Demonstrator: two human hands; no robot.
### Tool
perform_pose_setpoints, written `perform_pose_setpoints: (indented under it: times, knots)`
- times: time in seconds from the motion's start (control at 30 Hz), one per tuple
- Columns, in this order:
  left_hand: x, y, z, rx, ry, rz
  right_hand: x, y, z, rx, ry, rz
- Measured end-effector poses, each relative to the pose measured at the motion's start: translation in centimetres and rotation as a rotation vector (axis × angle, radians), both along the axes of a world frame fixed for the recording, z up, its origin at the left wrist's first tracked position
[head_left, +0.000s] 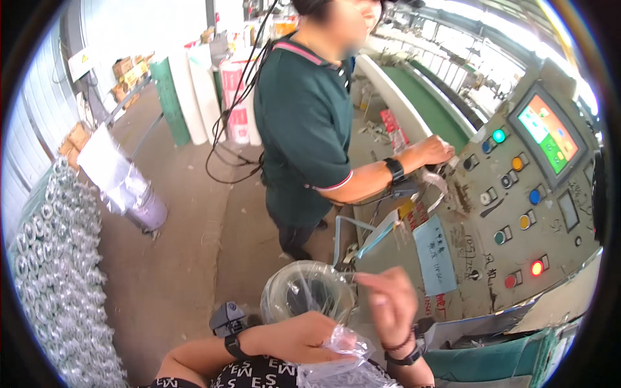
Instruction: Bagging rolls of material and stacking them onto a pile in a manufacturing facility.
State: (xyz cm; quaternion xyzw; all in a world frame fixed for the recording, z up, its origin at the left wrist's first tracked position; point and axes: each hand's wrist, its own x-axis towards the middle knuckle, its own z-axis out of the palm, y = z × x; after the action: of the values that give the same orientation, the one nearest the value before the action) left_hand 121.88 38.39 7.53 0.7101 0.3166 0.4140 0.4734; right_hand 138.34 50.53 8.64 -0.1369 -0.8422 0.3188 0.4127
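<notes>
My left hand [310, 337] is closed on a crumpled piece of clear plastic film [346, 343] in front of my body. My right hand [391, 304] is raised beside the control panel, a finger stretched to the left. Motion blurs it, and whether it pinches anything cannot be told. Just left of its fingertip stands a round, tub-like shape covered in clear plastic [275, 291], with a dark middle. More clear film [317, 374] lies across my lap below the left hand.
At the right stands a control panel [462, 239] with buttons and a lit screen [548, 132]. A co-worker [307, 123] in a dark green shirt reaches to it. Clear-wrapped rolls [61, 278] are stacked at left, near a purple bucket [149, 210]. Cables [226, 149] hang behind the co-worker.
</notes>
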Motion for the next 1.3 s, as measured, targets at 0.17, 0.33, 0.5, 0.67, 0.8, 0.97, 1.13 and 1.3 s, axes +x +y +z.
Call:
perform_pose_setpoints:
  times: [0.17, 0.33, 0.5, 0.67, 0.8, 0.97, 1.13, 1.3]
  knots:
    - [0.0, 0.4, -0.2, -0.009, -0.044, 0.074, 1.7, 1.0, -7.8, -1.080, 0.315, 0.156]
    - [0.8, 0.9, -0.2, -0.082, 0.004, 0.047, 3.4, 1.7, -6.5, -1.014, 0.160, 0.068]
    - [2.3, 1.8, 1.1, -0.092, 0.116, 0.053, 0.0, 1.3, -1.6, -0.629, 0.090, 0.131]
    - [2.8, 1.4, -0.3, -0.050, 0.084, 0.072, -2.7, 1.1, -0.6, 0.106, -0.099, -0.007]
    - [1.9, -0.3, -1.0, 0.023, 0.070, 0.123, -2.9, -0.7, 0.5, 0.078, -0.091, 0.002]
    - [1.3, -0.9, -0.7, -0.003, 0.101, 0.125, -3.5, 0.6, -0.1, 0.023, -0.083, 0.007]
    - [0.4, -0.1, 0.0, 0.041, 0.053, 0.098, -0.4, 0.1, 9.2, 0.262, 0.397, -0.256]
    - [-1.2, -0.9, -1.0, -0.087, -0.184, 0.066, 1.4, 0.4, 0.3, 0.197, -0.139, 0.156]
